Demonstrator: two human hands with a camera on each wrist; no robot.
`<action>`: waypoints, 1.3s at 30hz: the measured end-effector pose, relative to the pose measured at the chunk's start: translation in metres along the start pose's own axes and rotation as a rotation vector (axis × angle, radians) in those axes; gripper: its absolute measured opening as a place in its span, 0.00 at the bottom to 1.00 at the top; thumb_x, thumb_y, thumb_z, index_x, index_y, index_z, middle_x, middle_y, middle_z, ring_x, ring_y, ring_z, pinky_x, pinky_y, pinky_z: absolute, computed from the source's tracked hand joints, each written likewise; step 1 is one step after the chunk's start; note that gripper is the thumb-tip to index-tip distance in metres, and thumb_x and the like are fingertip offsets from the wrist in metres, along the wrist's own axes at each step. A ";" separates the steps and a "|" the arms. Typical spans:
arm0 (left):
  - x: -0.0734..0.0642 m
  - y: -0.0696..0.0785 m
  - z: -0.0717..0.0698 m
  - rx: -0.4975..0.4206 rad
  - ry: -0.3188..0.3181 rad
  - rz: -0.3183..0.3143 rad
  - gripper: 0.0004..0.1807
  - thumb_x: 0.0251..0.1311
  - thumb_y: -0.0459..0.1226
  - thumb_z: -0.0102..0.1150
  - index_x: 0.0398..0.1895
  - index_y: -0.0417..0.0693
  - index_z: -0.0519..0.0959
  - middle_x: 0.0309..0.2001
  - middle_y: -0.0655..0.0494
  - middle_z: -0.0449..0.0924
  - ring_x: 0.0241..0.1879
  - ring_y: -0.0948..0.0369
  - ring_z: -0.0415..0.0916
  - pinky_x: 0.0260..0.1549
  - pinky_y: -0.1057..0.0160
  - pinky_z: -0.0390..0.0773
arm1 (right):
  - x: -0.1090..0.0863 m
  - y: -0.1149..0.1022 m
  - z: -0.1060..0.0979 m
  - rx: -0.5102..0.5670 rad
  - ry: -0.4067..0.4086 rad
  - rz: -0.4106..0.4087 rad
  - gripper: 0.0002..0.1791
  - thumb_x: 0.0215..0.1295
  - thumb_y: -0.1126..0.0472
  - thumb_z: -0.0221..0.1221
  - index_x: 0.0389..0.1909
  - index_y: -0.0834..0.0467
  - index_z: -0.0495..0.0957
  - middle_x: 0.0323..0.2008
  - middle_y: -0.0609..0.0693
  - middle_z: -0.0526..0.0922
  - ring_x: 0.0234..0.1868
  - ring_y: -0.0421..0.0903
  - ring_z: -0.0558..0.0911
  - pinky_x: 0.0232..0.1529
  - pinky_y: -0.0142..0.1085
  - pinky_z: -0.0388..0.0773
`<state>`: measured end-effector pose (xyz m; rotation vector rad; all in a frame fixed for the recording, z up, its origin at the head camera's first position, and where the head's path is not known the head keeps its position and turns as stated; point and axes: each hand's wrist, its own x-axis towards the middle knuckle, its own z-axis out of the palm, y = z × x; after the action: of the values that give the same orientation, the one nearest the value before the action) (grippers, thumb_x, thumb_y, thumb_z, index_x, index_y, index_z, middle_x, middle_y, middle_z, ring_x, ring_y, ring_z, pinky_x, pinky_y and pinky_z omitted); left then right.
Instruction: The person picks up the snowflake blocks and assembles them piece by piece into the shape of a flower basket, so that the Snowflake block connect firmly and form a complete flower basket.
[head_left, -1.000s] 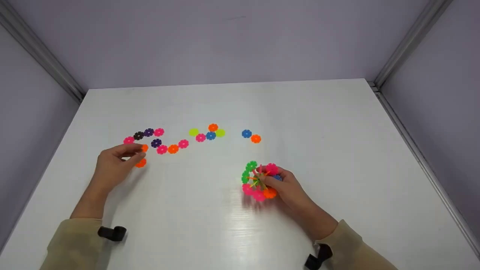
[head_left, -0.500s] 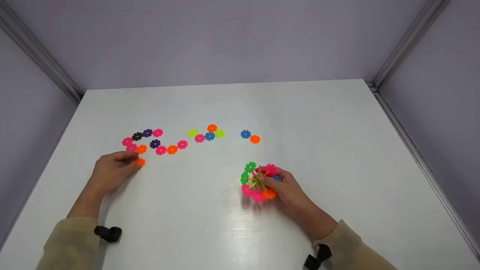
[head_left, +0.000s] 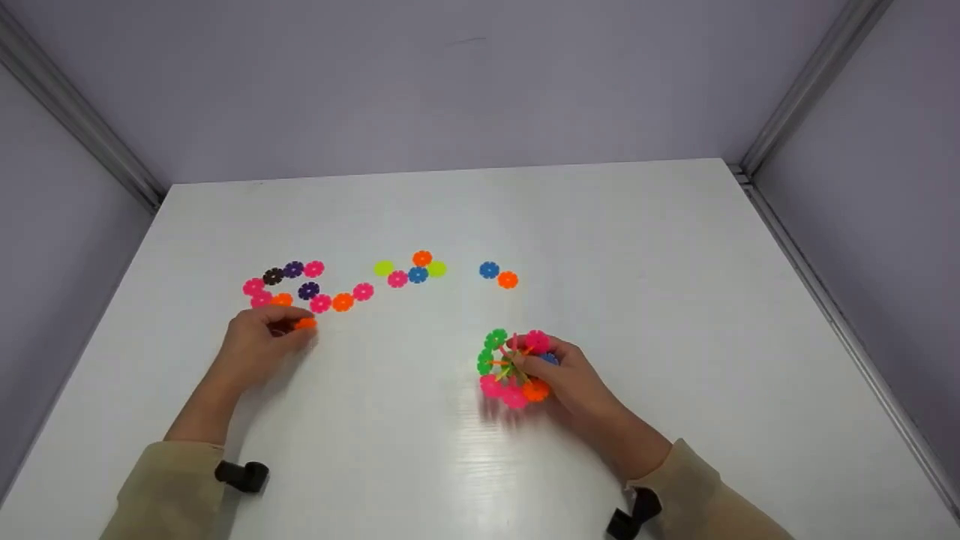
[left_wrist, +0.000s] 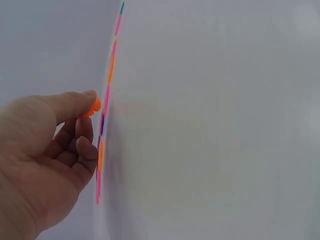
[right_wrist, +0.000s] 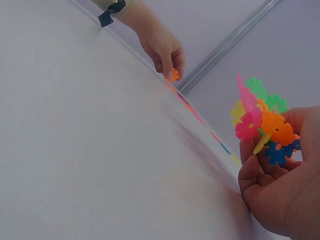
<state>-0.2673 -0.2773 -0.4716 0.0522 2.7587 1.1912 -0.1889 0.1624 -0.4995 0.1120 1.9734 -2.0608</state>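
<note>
My left hand (head_left: 259,349) pinches an orange snowflake disc (head_left: 305,324) between thumb and fingers, just above the table; the same disc (left_wrist: 96,105) shows at the fingertips in the left wrist view. My right hand (head_left: 574,375) grips a cluster of interlocked snowflake discs (right_wrist: 272,127), in green, pink, orange, yellow and blue. Part of the cluster is hidden behind the thumb and fingers. Close beyond the left hand lie another orange disc (head_left: 282,299) and a pink disc (head_left: 254,286), flat on the table.
Several loose discs lie across the white table (head_left: 637,247): a black one (head_left: 273,276), purple ones (head_left: 293,269), a yellow one (head_left: 384,268), and a blue one (head_left: 489,270) beside an orange one (head_left: 508,280). Grey walls (head_left: 480,82) rise behind and at both sides.
My left hand has left the orange disc near the pink ones, moved nearer me to another orange disc, and now brings that one to the right. The right hand stays nearly still.
</note>
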 end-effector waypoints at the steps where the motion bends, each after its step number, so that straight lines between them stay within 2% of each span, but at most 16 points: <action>1: 0.000 0.009 0.005 -0.021 0.003 0.018 0.18 0.72 0.41 0.68 0.60 0.45 0.86 0.49 0.46 0.83 0.49 0.50 0.76 0.39 0.70 0.81 | 0.000 0.000 0.000 0.001 -0.003 -0.003 0.22 0.71 0.58 0.67 0.61 0.66 0.79 0.56 0.58 0.81 0.58 0.50 0.81 0.56 0.36 0.83; 3: 0.001 0.028 0.018 -0.066 0.008 0.065 0.17 0.71 0.41 0.70 0.58 0.45 0.87 0.49 0.47 0.84 0.47 0.50 0.77 0.38 0.70 0.82 | 0.000 0.000 0.000 0.001 0.001 0.004 0.23 0.70 0.58 0.68 0.61 0.65 0.80 0.57 0.57 0.81 0.58 0.50 0.81 0.56 0.37 0.84; 7: -0.002 0.073 0.047 -0.154 0.019 0.202 0.14 0.69 0.38 0.71 0.55 0.47 0.89 0.47 0.50 0.87 0.45 0.52 0.80 0.39 0.69 0.83 | -0.001 0.000 0.001 0.007 -0.005 0.019 0.23 0.70 0.57 0.69 0.61 0.64 0.80 0.58 0.58 0.81 0.59 0.51 0.81 0.57 0.39 0.84; 11: -0.008 0.115 0.077 -0.215 -0.004 0.340 0.12 0.70 0.36 0.70 0.54 0.50 0.90 0.46 0.57 0.88 0.44 0.56 0.81 0.40 0.66 0.84 | -0.002 -0.001 0.001 -0.002 -0.021 0.025 0.23 0.69 0.55 0.70 0.60 0.63 0.81 0.58 0.58 0.81 0.60 0.52 0.81 0.57 0.40 0.84; 14: -0.010 0.140 0.098 -0.256 -0.038 0.421 0.11 0.71 0.36 0.69 0.54 0.51 0.90 0.45 0.61 0.88 0.41 0.58 0.81 0.40 0.62 0.85 | -0.002 -0.002 0.002 -0.027 -0.026 0.026 0.24 0.68 0.54 0.71 0.60 0.61 0.82 0.58 0.56 0.82 0.60 0.51 0.81 0.57 0.39 0.84; 17: -0.010 0.156 0.115 -0.299 -0.073 0.489 0.11 0.71 0.37 0.68 0.54 0.48 0.89 0.43 0.63 0.89 0.38 0.59 0.81 0.39 0.60 0.84 | -0.002 -0.002 0.001 -0.051 -0.033 0.011 0.24 0.68 0.53 0.71 0.60 0.60 0.82 0.57 0.55 0.83 0.60 0.51 0.81 0.57 0.38 0.84; 21: -0.011 0.166 0.134 -0.347 -0.122 0.537 0.11 0.71 0.37 0.67 0.52 0.46 0.90 0.42 0.63 0.90 0.36 0.60 0.80 0.37 0.62 0.82 | -0.002 -0.003 0.001 -0.069 -0.058 -0.023 0.24 0.69 0.54 0.71 0.60 0.62 0.83 0.56 0.56 0.83 0.59 0.52 0.81 0.56 0.37 0.83; 27: -0.013 0.168 0.149 -0.387 -0.185 0.537 0.10 0.71 0.37 0.67 0.51 0.49 0.91 0.41 0.64 0.90 0.35 0.60 0.78 0.34 0.65 0.78 | -0.002 -0.002 0.001 -0.073 -0.093 -0.054 0.21 0.70 0.54 0.69 0.58 0.62 0.83 0.52 0.55 0.83 0.56 0.51 0.81 0.52 0.36 0.84; 31: -0.012 0.166 0.153 -0.403 -0.203 0.531 0.10 0.71 0.37 0.67 0.51 0.50 0.91 0.42 0.64 0.90 0.34 0.59 0.78 0.33 0.65 0.78 | -0.001 -0.001 0.001 -0.048 -0.120 -0.083 0.19 0.72 0.55 0.68 0.56 0.63 0.83 0.50 0.56 0.84 0.52 0.52 0.82 0.50 0.36 0.85; 39: -0.013 0.165 0.153 -0.379 -0.214 0.558 0.11 0.72 0.37 0.67 0.53 0.52 0.91 0.43 0.66 0.89 0.34 0.61 0.78 0.33 0.65 0.79 | 0.000 0.001 0.000 -0.081 -0.104 -0.092 0.19 0.73 0.55 0.67 0.56 0.64 0.83 0.50 0.55 0.84 0.53 0.52 0.82 0.50 0.35 0.85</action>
<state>-0.2372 -0.0543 -0.4543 0.8956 2.3497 1.6937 -0.1887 0.1625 -0.5003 -0.1022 2.0299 -1.9945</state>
